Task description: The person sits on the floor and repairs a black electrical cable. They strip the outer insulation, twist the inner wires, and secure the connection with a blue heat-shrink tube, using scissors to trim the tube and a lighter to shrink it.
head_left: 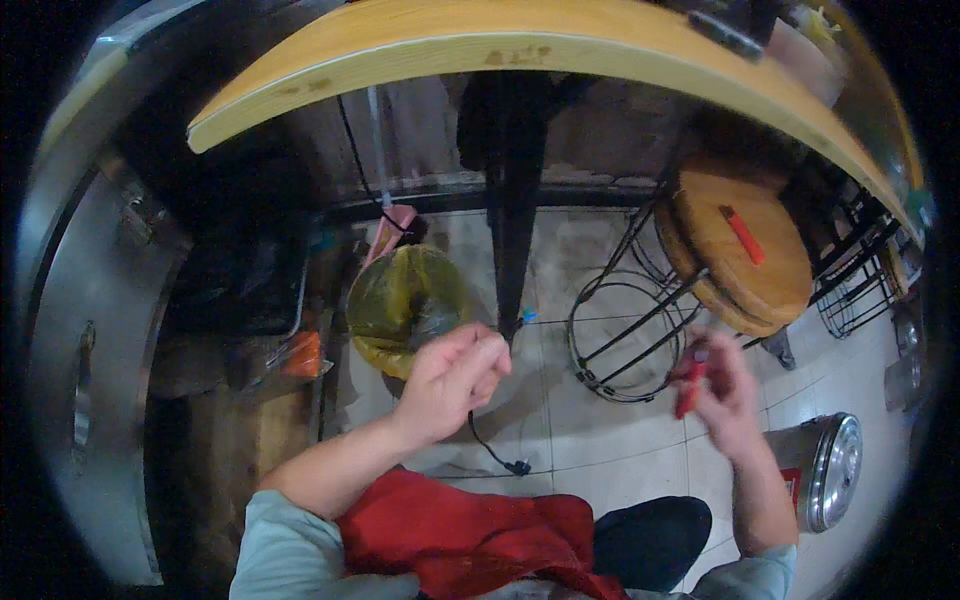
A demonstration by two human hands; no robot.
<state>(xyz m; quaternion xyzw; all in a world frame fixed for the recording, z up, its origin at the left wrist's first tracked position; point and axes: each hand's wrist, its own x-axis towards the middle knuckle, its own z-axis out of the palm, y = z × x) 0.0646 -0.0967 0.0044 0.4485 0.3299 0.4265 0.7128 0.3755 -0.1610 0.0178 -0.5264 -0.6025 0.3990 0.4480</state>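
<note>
My left hand [455, 382] is closed, thumb pressed over curled fingers, in front of the bin. Whatever it may hold is hidden. My right hand [735, 395], slightly blurred, grips a small red tool [690, 392] with a dark end; its exact kind is not clear. Beyond that hand, a flat red strip-like object [742, 236] lies on a round wooden stool seat [700, 250]. A bin with a yellow liner [375, 350] stands behind my left hand. A black cord with a plug [517, 467] shows below the left hand.
A wooden tabletop [400, 55] arches across the far side, with a dark table leg [512, 250] beneath it. Black wire stool legs [610, 350] stand on the tiled floor. At right is a lidded metal container [838, 472]; a metal cabinet [95, 350] is at left.
</note>
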